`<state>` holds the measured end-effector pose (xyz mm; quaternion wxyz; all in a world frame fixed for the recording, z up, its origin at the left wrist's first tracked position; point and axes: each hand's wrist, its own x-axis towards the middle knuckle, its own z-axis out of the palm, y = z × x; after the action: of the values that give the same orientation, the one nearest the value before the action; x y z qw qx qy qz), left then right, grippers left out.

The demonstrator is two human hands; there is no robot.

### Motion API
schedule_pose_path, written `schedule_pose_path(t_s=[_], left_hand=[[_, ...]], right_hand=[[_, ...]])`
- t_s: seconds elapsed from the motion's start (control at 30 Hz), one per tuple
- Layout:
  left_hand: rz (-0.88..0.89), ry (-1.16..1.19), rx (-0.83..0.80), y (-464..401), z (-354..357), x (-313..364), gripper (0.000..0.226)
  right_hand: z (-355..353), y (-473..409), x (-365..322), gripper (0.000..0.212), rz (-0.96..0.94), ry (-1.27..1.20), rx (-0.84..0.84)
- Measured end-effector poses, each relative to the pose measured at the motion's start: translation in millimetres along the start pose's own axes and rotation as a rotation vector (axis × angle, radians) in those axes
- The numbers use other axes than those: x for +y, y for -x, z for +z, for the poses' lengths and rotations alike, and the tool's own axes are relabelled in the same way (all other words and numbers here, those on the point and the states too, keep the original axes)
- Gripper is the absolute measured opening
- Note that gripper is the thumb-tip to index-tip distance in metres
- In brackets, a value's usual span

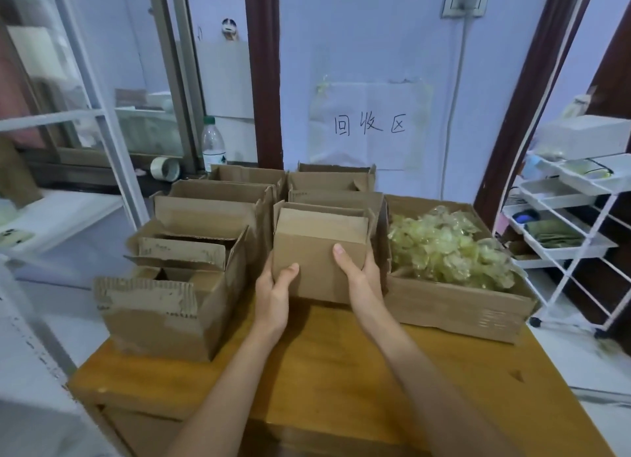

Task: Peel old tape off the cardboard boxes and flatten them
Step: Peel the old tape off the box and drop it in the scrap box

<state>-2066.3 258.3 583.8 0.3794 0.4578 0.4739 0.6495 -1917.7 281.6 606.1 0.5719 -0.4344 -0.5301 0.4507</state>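
We hold the small box [317, 262] at the table's [307, 371] middle — left hand [276, 286] and right hand [358, 272] gripping its sides. We should probably lift it clear before hunting tape; peeled tape [444, 248] fills the right-hand box — more boxes [218, 200] behind.

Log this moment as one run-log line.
left hand and right hand: grip small box | small box: upright on table | large box: holds peeled tape

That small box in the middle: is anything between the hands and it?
No. The left hand and the right hand already grip the small cardboard box by its sides, thumbs on its front face. Nothing visible lies between.
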Motion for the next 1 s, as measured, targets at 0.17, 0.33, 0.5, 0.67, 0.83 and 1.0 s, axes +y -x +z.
schedule_pose_path(t_s=[0.17, 0.33, 0.5, 0.67, 0.83, 1.0], left_hand=[[-0.001, -0.022, -0.001, -13.3, -3.7, -17.8, 0.042], [0.004, -0.1, -0.058, -21.9, -9.6, -28.7, 0.047], [-0.007, -0.169, -0.114, -25.6, -11.0, -34.3, 0.063], [-0.026, -0.218, -0.153, -25.1, -10.0, -33.1, 0.068], [-0.039, -0.216, -0.175, -21.4, -11.6, -32.1, 0.072], [-0.045, -0.248, -0.153, -14.8, -10.0, -26.8, 0.067]], right_hand=[[-0.1, -12.9, 25.9, 0.075, 0.064, 0.001, -0.072], [-6.6, -23.0, 38.7, 0.079, 0.075, 0.017, -0.122], [-14.5, -25.0, 44.1, 0.084, 0.067, 0.045, -0.131], [-22.8, -24.8, 45.9, 0.08, 0.069, 0.064, -0.164], [-24.2, -21.9, 50.3, 0.083, 0.062, 0.057, -0.148], [-23.8, -17.3, 50.6, 0.082, 0.092, 0.083, -0.105]])
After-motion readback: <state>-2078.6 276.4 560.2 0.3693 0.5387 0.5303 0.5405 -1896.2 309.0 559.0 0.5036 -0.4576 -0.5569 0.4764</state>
